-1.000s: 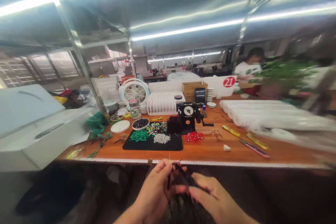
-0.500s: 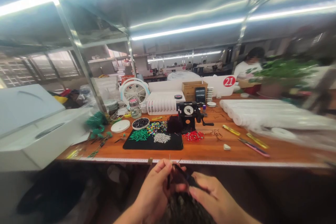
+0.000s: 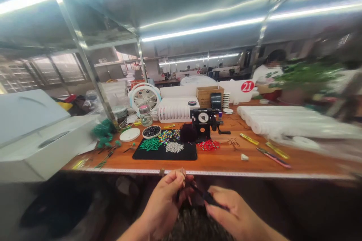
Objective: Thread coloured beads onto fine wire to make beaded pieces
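In the head view, I am pinching a thin, slender piece (image 3: 183, 175) between the thumb and fingers of my left hand (image 3: 166, 197), just below the table's front edge, its tip poking up above my fingertips. My right hand (image 3: 233, 211) grips a dark tool (image 3: 208, 198) that slants toward the left one; whether its end touches the piece I cannot tell. Before me spreads a reddish-brown wooden table (image 3: 166, 165), with a white marked strip (image 3: 240, 175) along its near edge. On it lies a black mat (image 3: 162, 156) bearing heaps of green pieces (image 3: 149, 144), silver beads (image 3: 174, 147) and multicoloured beads (image 3: 169, 136). A dish of black beads (image 3: 152, 131) sits at the mat's back left corner, beside a white round plate (image 3: 129, 134); red bits (image 3: 208, 145) lie scattered to the right, in front of a black machine (image 3: 205, 128) with a dial and crank. Behind stand a white fan (image 3: 145, 99), a glass jar (image 3: 145, 116) and a cardboard box (image 3: 206, 97). White rolls (image 3: 283, 118) fill the right side, and a large white box (image 3: 31, 158) the left. Beyond, bright tube lights (image 3: 203, 30) run overhead, and a person in a white top (image 3: 266, 73) sits near a blurred green plant (image 3: 308, 73).
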Motion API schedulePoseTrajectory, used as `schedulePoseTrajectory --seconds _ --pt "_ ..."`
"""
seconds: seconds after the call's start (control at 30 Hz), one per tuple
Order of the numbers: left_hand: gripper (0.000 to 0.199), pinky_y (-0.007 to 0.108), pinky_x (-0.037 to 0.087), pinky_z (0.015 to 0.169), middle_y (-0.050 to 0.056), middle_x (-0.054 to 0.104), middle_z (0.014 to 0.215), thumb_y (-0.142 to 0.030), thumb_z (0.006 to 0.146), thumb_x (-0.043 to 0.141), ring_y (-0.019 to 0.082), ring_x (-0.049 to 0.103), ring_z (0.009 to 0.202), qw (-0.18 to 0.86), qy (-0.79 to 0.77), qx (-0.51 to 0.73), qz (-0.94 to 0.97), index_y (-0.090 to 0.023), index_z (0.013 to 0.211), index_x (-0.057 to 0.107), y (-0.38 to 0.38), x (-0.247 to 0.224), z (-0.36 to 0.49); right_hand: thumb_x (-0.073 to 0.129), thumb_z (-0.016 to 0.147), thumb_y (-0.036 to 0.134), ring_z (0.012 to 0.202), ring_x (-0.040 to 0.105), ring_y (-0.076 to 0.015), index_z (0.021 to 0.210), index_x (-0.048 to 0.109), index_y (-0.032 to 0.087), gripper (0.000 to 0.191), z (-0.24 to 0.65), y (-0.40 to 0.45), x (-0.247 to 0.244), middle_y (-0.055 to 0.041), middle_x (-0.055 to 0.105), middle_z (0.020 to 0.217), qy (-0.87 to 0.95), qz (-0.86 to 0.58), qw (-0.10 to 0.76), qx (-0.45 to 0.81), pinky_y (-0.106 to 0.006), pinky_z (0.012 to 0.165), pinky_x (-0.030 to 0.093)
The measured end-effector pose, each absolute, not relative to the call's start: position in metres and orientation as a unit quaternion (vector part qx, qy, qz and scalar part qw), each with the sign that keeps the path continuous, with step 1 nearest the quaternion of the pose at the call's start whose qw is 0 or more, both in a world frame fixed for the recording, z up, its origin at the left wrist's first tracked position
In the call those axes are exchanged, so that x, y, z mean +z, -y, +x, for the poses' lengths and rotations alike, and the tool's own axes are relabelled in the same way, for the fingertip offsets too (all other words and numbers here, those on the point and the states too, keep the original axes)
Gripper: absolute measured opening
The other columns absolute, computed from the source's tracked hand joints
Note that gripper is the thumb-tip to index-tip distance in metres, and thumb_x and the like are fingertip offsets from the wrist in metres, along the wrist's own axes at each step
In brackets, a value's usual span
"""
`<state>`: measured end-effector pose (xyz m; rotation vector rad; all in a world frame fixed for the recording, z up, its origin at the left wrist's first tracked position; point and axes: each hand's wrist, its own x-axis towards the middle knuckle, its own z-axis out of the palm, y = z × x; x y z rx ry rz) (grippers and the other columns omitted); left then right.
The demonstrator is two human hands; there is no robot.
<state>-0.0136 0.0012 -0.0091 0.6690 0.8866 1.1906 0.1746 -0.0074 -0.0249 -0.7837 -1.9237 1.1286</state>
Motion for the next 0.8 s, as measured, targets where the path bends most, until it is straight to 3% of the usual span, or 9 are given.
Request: schedulePoseTrajectory --seconds 0.3,0.67,0.8 --pt "0.011 0.036 0.049 0.087 0.008 0.065 0.094 -0.018 0.08 0.061 0.023 0.056 0.105 0.74 -0.331 0.504 0.299 -0.014 0.087 0.068 0.005 -0.006 -0.014 0.046 0.088 0.031 0.081 0.054 -0.0205 0.078 0.064 0.019 0.024 0.172 0.006 -0.04 -0.0093 0.056 0.086 0.786 -0.318 0.456 0.271 -0.031 0.075 0.049" --pt "0.009 0.038 0.049 0.086 0.006 0.065 0.086 -0.02 0.08 0.062 0.017 0.06 0.084 0.742 -0.331 0.498 0.303 -0.014 0.084 0.067 0.005 -0.006 -0.007 0.045 0.089 0.027 0.082 0.053 -0.0208 0.08 0.062 0.02 0.02 0.166 0.005 -0.043 -0.0086 0.054 0.087 0.776 -0.319 0.477 0.261 -0.032 0.076 0.048" --pt "0.01 0.027 0.049 0.078 0.003 0.063 0.08 -0.025 0.075 0.069 0.013 0.057 0.076 0.708 -0.353 0.525 0.314 -0.016 0.074 0.066 0.002 -0.01 -0.004 0.042 0.091 0.029 0.079 0.053 -0.0189 0.078 0.062 0.018 0.027 0.165 0.006 -0.042 -0.0081 0.055 0.086 0.767 -0.322 0.458 0.315 -0.029 0.075 0.047"
